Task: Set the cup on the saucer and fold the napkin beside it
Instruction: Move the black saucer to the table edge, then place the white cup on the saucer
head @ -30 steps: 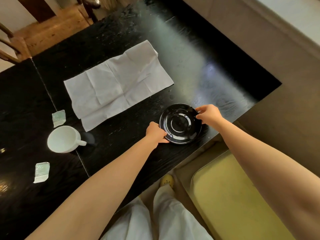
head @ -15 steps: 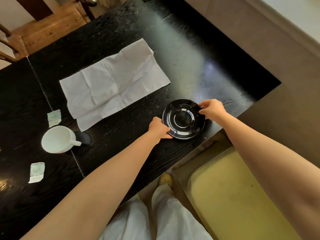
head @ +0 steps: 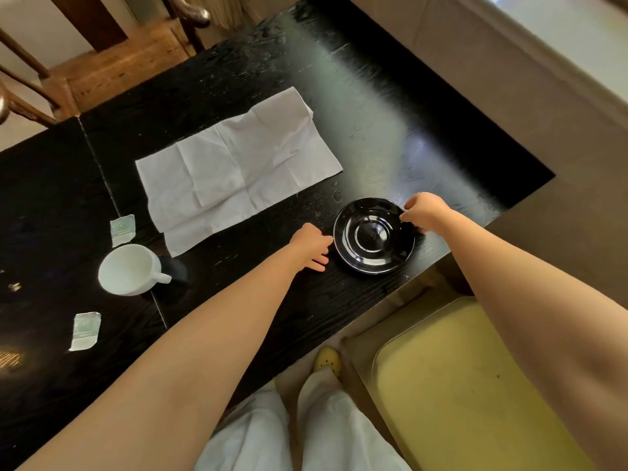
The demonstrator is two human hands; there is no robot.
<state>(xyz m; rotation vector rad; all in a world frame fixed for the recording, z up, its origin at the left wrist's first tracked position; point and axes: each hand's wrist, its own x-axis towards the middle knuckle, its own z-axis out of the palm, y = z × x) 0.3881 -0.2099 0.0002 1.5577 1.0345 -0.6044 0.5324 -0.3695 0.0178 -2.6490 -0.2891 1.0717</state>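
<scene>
The black saucer sits near the table edge; the right hand pinches its far rim; the left hand rests loosely open beside it, fingertips at its rim; the white cup stands well apart; the napkin lies unfolded.

Glossy black round saucer lies empty; white ceramic cup upright far left of it; creased white paper napkin unfolded, up-left of it.

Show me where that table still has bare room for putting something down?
The widest bare stretch of the table lies beyond the saucer, right of the napkin. Another runs along the near edge, between the cup and the left hand. Around the cup it is crowded: two small packets flank it.
</scene>
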